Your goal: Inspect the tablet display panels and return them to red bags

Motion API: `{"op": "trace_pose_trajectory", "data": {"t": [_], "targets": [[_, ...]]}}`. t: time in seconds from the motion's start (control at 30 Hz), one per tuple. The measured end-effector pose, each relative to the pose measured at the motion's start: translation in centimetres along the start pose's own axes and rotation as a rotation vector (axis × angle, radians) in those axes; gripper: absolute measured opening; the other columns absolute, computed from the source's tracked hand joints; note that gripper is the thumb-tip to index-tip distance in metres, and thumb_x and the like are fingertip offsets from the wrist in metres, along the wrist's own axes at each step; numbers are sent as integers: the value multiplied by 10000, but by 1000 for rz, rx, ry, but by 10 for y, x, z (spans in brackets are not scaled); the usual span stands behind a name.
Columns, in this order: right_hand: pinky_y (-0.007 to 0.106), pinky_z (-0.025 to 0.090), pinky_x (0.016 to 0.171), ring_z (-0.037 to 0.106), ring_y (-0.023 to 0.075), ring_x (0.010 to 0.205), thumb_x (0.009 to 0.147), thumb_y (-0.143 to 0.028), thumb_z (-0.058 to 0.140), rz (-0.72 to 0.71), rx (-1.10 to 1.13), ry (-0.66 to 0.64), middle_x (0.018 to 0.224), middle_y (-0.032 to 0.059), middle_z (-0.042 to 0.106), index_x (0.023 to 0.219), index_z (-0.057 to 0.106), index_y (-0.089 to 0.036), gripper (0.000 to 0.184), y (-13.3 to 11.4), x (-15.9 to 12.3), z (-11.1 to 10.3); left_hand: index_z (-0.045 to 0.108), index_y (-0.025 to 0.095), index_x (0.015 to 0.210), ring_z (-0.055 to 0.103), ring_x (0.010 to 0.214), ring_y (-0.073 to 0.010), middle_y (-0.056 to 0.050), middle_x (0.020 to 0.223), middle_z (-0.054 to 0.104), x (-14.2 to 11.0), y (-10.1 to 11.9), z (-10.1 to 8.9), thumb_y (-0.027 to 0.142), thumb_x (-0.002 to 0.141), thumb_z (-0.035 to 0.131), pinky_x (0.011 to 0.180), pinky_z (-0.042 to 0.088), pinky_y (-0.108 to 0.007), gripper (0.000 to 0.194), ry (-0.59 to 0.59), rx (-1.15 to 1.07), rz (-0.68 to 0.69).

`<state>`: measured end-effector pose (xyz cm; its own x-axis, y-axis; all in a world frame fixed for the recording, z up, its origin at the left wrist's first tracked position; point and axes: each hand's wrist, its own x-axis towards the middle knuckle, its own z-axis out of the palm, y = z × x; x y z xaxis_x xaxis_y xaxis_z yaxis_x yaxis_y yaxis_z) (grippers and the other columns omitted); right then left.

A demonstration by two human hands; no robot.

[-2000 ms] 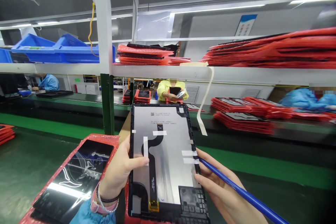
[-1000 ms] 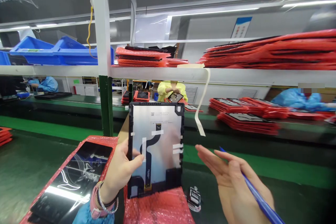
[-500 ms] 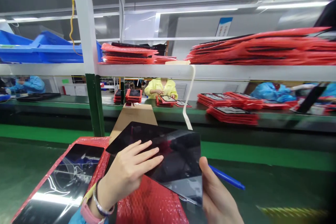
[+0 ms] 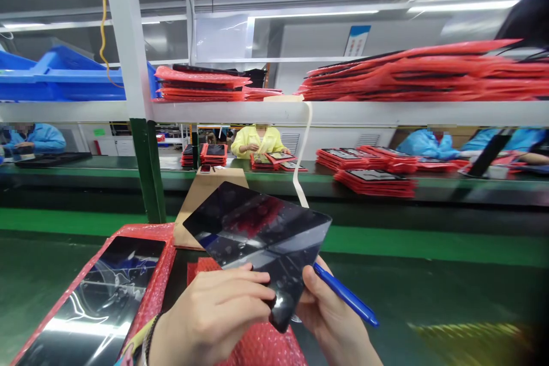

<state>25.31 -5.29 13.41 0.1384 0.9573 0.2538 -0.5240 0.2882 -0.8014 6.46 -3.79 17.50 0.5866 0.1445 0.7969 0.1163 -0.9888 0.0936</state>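
Note:
A glossy black screen panel (image 4: 261, 223) is held up tilted before me, dust specks and reflections on its face. My right hand (image 4: 332, 314) grips its lower right edge, thumb at the front. A blue pen (image 4: 349, 294) sticks out to the right from that same hand. Across the panel's lower left edge lie the fingers of my left hand (image 4: 214, 311), closed over it; the thumb is hidden. Beneath the panel is red bubble wrap (image 4: 274, 346), partly covered by my hands. Another black screen panel (image 4: 103, 297) lies at the left on a red bubble-wrap bag (image 4: 154, 297).
Brown cardboard (image 4: 210, 189) lies behind the panel. A green-and-white post (image 4: 146, 171) rises at the left. The shelf (image 4: 343, 111) carries red packets (image 4: 420, 77) and blue bins (image 4: 72, 80). Tape (image 4: 302, 154) hangs from it. Across the bench, a person in yellow (image 4: 257, 140) handles packets.
The panel has turned, its lower corner now pointing down toward me. My left hand has moved from the middle of its face down to the lower left edge. The pen has shifted with my right hand.

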Motion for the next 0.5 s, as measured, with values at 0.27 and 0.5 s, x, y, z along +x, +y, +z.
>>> {"op": "trace_pose_trajectory", "data": {"t": [0.27, 0.5], "targets": [[386, 580, 842, 724, 268, 918, 652, -456, 817, -38, -4, 25, 981, 13, 775, 1109, 694, -357, 484, -2, -11, -10, 608, 209, 800, 625, 585, -99, 13, 701, 658, -5, -9, 9, 230, 900, 563, 571, 518, -179, 112, 488, -204, -705], [474, 536, 938, 726, 311, 911, 637, -451, 824, -112, 55, 100, 934, -4, 782, 858, 760, -369, 244, -7, -10, -8, 514, 216, 791, 602, 568, -103, 63, 640, 595, 3, -27, -1, 388, 844, 641, 553, 524, -206, 221, 513, -853, -1004]]}}
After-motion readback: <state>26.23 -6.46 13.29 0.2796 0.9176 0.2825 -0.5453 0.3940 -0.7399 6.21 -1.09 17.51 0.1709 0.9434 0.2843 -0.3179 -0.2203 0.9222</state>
